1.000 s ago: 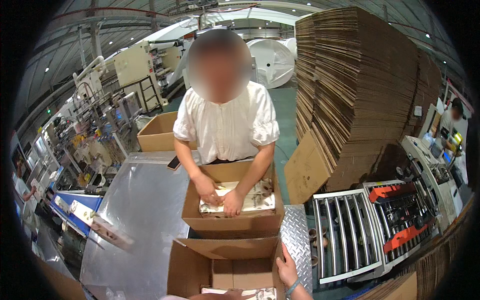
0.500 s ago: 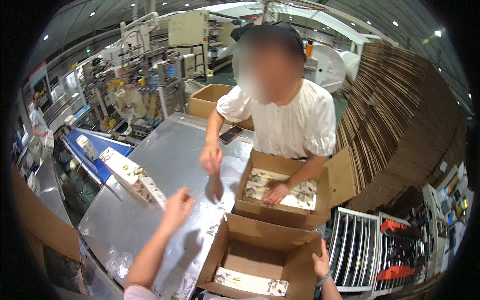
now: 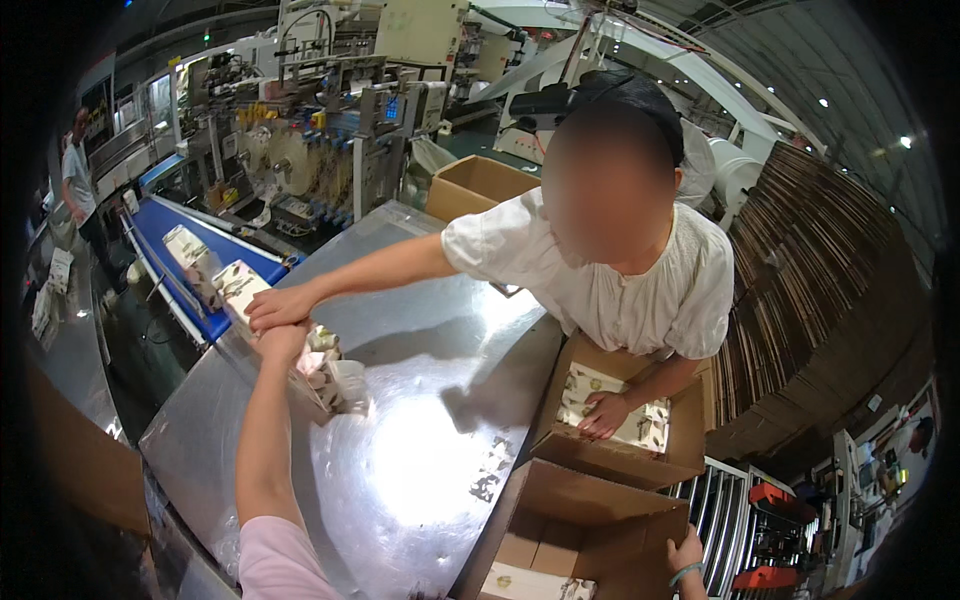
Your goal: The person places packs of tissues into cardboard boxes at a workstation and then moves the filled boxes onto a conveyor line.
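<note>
The surface (image 3: 420,440) is bare silver steel with a bright white glare in its middle. The packs (image 3: 325,375) by the left hand (image 3: 282,345) are white with a scattered pattern of small dark and yellowish sprigs; the same print covers the packs on the conveyor belt (image 3: 190,270), which is deep blue. Both cardboard boxes (image 3: 610,500) are plain brown, and the white patterned packs inside them (image 3: 640,425) match the rest. The person's own sleeve (image 3: 280,555) is pale pink. The co-worker's blouse (image 3: 650,290) is off-white. A teal band circles the wrist of the right hand (image 3: 685,555).
</note>
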A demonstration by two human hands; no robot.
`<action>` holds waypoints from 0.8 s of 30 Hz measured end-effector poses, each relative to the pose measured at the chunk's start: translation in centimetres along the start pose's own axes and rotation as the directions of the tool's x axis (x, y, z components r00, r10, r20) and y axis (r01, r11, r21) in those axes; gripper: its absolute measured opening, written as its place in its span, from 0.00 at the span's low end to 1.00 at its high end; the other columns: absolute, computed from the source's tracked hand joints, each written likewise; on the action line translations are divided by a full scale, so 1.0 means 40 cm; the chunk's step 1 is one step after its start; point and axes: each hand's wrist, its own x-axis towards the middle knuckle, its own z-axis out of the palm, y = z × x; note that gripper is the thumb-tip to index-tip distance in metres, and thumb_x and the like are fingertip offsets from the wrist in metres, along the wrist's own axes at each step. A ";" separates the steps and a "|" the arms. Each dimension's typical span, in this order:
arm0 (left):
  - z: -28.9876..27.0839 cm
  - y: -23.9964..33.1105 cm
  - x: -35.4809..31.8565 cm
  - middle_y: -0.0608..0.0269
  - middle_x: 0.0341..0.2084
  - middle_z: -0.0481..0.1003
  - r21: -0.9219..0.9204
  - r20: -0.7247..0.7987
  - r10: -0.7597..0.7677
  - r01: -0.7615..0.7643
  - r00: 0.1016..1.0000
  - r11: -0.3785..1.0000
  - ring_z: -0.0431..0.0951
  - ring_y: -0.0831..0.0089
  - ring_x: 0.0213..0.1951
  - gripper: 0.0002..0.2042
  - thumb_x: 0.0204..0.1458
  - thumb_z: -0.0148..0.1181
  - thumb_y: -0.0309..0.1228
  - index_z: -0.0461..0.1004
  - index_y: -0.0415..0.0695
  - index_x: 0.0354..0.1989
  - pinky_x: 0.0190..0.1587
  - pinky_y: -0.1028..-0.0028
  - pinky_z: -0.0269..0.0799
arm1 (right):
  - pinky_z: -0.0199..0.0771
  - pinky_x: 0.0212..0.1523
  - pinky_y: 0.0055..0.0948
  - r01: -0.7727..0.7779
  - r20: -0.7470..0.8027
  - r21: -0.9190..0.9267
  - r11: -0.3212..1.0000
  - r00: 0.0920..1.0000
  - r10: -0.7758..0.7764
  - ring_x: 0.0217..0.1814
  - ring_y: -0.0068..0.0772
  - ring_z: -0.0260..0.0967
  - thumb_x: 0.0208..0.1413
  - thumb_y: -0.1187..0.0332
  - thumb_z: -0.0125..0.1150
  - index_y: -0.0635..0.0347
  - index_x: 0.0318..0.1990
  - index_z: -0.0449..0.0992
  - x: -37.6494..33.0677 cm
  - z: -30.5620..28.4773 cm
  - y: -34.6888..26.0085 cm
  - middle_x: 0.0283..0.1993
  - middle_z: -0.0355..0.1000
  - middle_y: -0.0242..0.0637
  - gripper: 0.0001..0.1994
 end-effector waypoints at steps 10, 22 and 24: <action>-0.066 -0.022 -0.641 0.54 0.58 0.58 0.022 0.296 0.580 -0.613 0.759 0.790 0.54 0.53 0.60 0.21 0.49 0.53 0.52 0.71 0.56 0.49 0.54 0.44 0.54 | 0.62 0.56 0.34 0.495 -0.073 0.776 0.391 0.686 -0.724 0.56 0.41 0.63 0.48 0.73 0.59 0.70 0.54 0.63 -0.140 -0.046 -0.634 0.55 0.63 0.49 0.23; -0.185 -0.077 -0.210 0.40 0.51 0.64 -0.282 -0.262 0.370 -0.438 0.891 0.854 0.65 0.48 0.53 0.29 0.45 0.60 0.41 0.64 0.38 0.54 0.56 0.59 0.60 | 0.51 0.64 0.36 0.460 0.088 0.772 0.439 0.607 -0.790 0.67 0.54 0.47 0.49 0.56 0.63 0.72 0.65 0.38 -0.291 0.240 -0.855 0.65 0.47 0.64 0.46; -0.134 -0.253 0.066 0.37 0.55 0.59 -0.036 -0.487 0.253 -0.309 0.836 0.950 0.64 0.44 0.54 0.31 0.49 0.58 0.44 0.61 0.40 0.58 0.55 0.57 0.60 | 0.48 0.66 0.36 0.385 0.328 0.706 0.594 0.565 -0.757 0.68 0.54 0.45 0.47 0.57 0.66 0.76 0.64 0.31 -0.294 0.218 -0.921 0.65 0.44 0.66 0.52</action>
